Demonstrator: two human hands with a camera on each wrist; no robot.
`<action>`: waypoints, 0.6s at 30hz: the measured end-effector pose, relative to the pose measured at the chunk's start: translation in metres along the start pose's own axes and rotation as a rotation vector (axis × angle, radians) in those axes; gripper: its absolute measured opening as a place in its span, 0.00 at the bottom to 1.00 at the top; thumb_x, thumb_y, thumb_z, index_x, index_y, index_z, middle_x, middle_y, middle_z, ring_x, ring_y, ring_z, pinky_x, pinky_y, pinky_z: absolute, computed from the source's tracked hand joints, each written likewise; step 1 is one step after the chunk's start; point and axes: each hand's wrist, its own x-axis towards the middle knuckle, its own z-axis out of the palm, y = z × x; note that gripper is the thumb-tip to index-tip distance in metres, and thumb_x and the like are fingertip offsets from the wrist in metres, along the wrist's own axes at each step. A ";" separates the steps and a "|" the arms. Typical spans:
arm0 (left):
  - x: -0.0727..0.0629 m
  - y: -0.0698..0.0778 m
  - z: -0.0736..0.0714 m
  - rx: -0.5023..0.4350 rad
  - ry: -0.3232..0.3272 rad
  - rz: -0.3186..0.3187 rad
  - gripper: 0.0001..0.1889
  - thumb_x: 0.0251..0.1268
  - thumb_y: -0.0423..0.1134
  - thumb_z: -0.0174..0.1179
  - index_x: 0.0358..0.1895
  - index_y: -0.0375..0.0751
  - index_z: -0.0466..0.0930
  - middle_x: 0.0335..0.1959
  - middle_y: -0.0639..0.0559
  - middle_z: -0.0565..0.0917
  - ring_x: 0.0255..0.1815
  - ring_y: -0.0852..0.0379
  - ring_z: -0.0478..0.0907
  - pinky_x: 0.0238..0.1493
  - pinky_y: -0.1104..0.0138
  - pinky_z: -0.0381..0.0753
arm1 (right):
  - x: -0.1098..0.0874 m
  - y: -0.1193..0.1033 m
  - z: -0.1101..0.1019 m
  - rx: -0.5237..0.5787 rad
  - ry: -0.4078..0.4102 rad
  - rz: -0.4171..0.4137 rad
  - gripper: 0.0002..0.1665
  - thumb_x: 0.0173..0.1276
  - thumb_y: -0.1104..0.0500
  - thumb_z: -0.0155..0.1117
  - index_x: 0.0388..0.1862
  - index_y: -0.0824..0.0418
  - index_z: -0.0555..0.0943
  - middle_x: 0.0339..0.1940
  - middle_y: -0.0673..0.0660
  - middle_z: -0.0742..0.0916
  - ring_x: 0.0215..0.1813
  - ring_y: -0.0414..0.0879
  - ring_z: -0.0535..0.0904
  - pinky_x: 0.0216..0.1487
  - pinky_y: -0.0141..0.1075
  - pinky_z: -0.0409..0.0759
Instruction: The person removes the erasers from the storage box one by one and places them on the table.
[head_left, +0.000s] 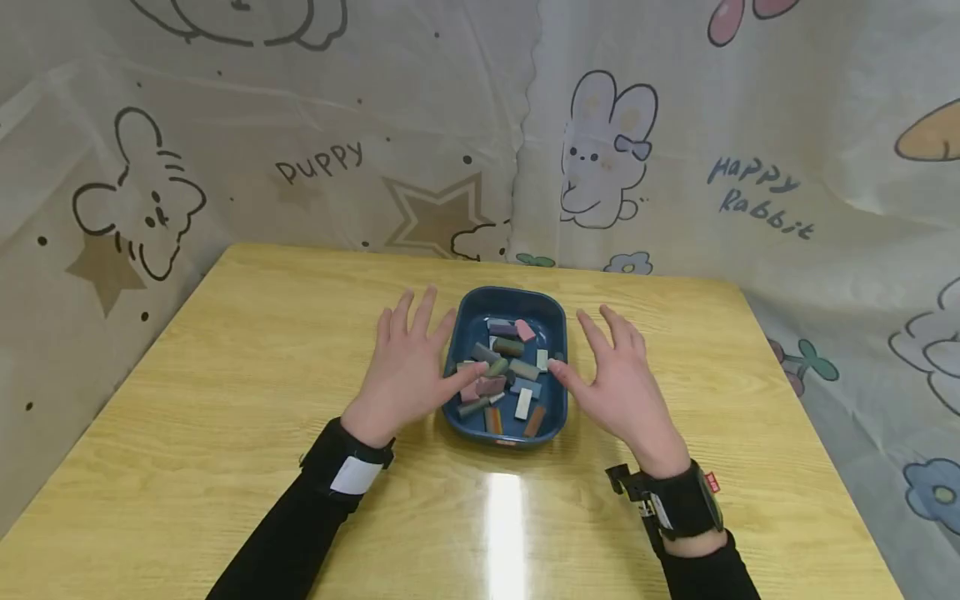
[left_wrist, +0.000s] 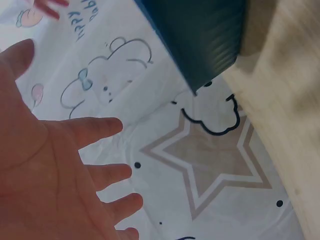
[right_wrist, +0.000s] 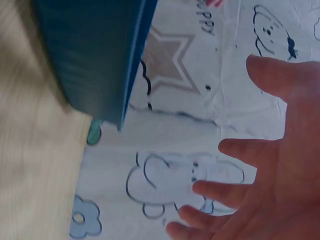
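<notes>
A dark blue rectangular tub (head_left: 512, 435) with rounded corners stands on the table. Inside it lies a jumble of small blocks and short rods in pink, green, grey, white and brown, among them a white block (head_left: 523, 404) and a pink piece (head_left: 524, 331). My left hand (head_left: 405, 375) is at the tub's left side, fingers spread, its thumb over the rim and overlapping the pieces in the head view. On the other side my right hand (head_left: 618, 387) spreads its fingers too, thumb tip right at the rim. Both wrist views show the tub's outer wall (left_wrist: 210, 40) beside straight fingers, with nothing held.
The yellow wood-grain table (head_left: 247, 358) extends around the tub, with a bright light reflection in front. Behind it hangs a pale curtain (head_left: 450, 108) printed with cartoon animals and stars. Black bands (head_left: 675, 502) wrap both wrists.
</notes>
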 end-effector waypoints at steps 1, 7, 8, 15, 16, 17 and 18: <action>0.000 0.001 0.002 0.011 -0.002 0.011 0.45 0.62 0.71 0.48 0.72 0.40 0.65 0.76 0.36 0.51 0.75 0.33 0.42 0.69 0.38 0.43 | 0.000 -0.003 0.003 0.006 0.001 -0.025 0.45 0.68 0.36 0.57 0.75 0.61 0.63 0.76 0.66 0.59 0.74 0.67 0.51 0.63 0.63 0.63; 0.000 0.008 0.011 0.082 -0.011 0.075 0.37 0.65 0.60 0.55 0.69 0.37 0.68 0.65 0.36 0.71 0.66 0.35 0.64 0.66 0.44 0.58 | 0.005 -0.020 0.027 0.051 0.025 -0.271 0.25 0.69 0.53 0.63 0.59 0.66 0.79 0.66 0.63 0.74 0.64 0.57 0.73 0.59 0.49 0.74; 0.000 0.009 0.012 0.088 -0.021 0.084 0.36 0.65 0.58 0.56 0.69 0.36 0.68 0.63 0.37 0.74 0.64 0.36 0.67 0.66 0.45 0.61 | 0.006 -0.022 0.031 0.050 0.013 -0.307 0.22 0.68 0.55 0.64 0.57 0.66 0.81 0.64 0.62 0.76 0.61 0.56 0.75 0.56 0.47 0.76; -0.002 0.013 0.017 0.073 -0.045 0.091 0.30 0.66 0.50 0.58 0.66 0.37 0.72 0.57 0.39 0.78 0.56 0.39 0.75 0.59 0.49 0.71 | 0.005 -0.029 0.058 -0.089 -0.200 -0.333 0.23 0.62 0.57 0.70 0.56 0.60 0.82 0.57 0.58 0.81 0.52 0.50 0.81 0.49 0.40 0.79; -0.002 0.013 0.018 0.069 -0.055 0.085 0.29 0.66 0.50 0.58 0.66 0.37 0.72 0.58 0.38 0.77 0.56 0.39 0.74 0.58 0.49 0.72 | 0.005 -0.029 0.061 -0.105 -0.225 -0.329 0.23 0.61 0.57 0.71 0.56 0.59 0.83 0.55 0.56 0.82 0.51 0.49 0.81 0.49 0.39 0.79; -0.002 0.012 0.018 0.068 -0.067 0.079 0.28 0.67 0.50 0.58 0.65 0.37 0.73 0.59 0.38 0.77 0.57 0.39 0.74 0.58 0.49 0.72 | 0.006 -0.030 0.063 -0.123 -0.245 -0.326 0.23 0.60 0.57 0.72 0.56 0.58 0.83 0.53 0.54 0.83 0.50 0.48 0.81 0.49 0.39 0.79; -0.001 0.012 0.018 0.072 -0.082 0.075 0.27 0.67 0.49 0.57 0.64 0.36 0.74 0.59 0.38 0.76 0.57 0.39 0.73 0.57 0.49 0.72 | 0.007 -0.030 0.064 -0.131 -0.255 -0.325 0.23 0.59 0.57 0.72 0.55 0.57 0.83 0.51 0.53 0.84 0.50 0.47 0.81 0.49 0.39 0.79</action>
